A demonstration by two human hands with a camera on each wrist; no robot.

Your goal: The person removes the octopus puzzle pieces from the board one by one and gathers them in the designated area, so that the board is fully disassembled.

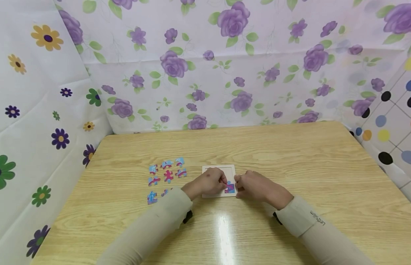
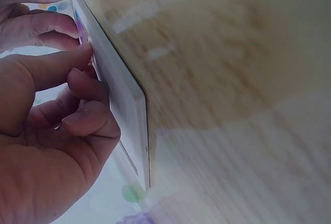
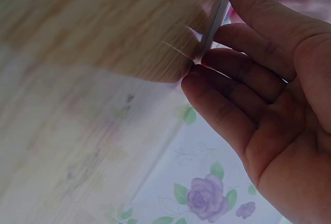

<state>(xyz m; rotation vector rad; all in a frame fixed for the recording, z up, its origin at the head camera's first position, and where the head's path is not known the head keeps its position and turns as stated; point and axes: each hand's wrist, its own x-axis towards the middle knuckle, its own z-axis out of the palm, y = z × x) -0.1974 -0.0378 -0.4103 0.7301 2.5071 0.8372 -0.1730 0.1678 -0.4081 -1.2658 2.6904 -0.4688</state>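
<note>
A pale square puzzle tray lies flat on the table. In its near right corner sits a purple, pink and blue puzzle piece. My left hand reaches over the tray, thumb and fingers curled at the left edge of this piece; the fingertips partly cover it. Along the tray's right edge, my right hand holds the rim between thumb and fingers. The left wrist view shows the tray from its side, with both hands at it. In the right wrist view, the right thumb and fingers meet the tray's edge.
Left of the tray lie several loose puzzle pieces, among them a red one and a blue one. The left sleeve partly hides another. Floral cloth hangs behind the wooden table.
</note>
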